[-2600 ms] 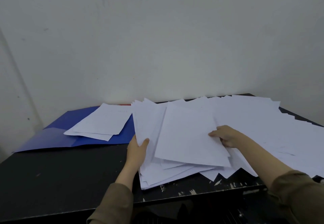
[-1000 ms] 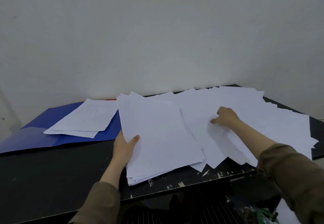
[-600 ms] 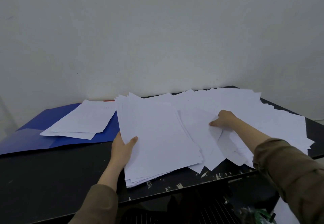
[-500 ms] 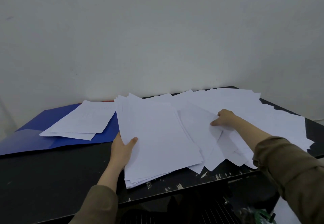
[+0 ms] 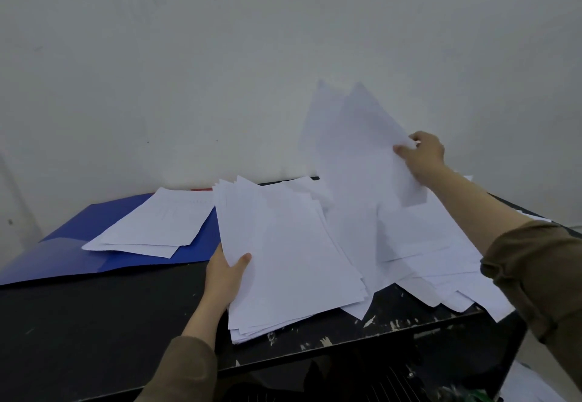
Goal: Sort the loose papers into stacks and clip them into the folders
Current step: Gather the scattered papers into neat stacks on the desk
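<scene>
Holding a thick stack of white paper (image 5: 293,260) by its left edge, the left hand (image 5: 225,278) has its thumb curled over the top sheet and the rest of the fingers tucked underneath, so the stack sits tilted at the front of the black table (image 5: 94,323), with its near corner hanging past the table's chipped front edge. The right hand (image 5: 422,154) is up in the air over by the wall, pinching a couple of loose sheets (image 5: 356,156) at their right edge; they look motion-blurred, so I can't tell if it's 2 or more. Under that raised arm is the messy spread of loose papers (image 5: 441,260) covering the right side of the table, some of it poking over the front edge. Off to the left there's an open blue folder (image 5: 78,244) lying flat, with a small pile of sheets (image 5: 154,228) resting on it, just beside the held stack but not touching the hand. Both sleeves are olive-brown. Plain pale wall (image 5: 220,55) behind everything.
</scene>
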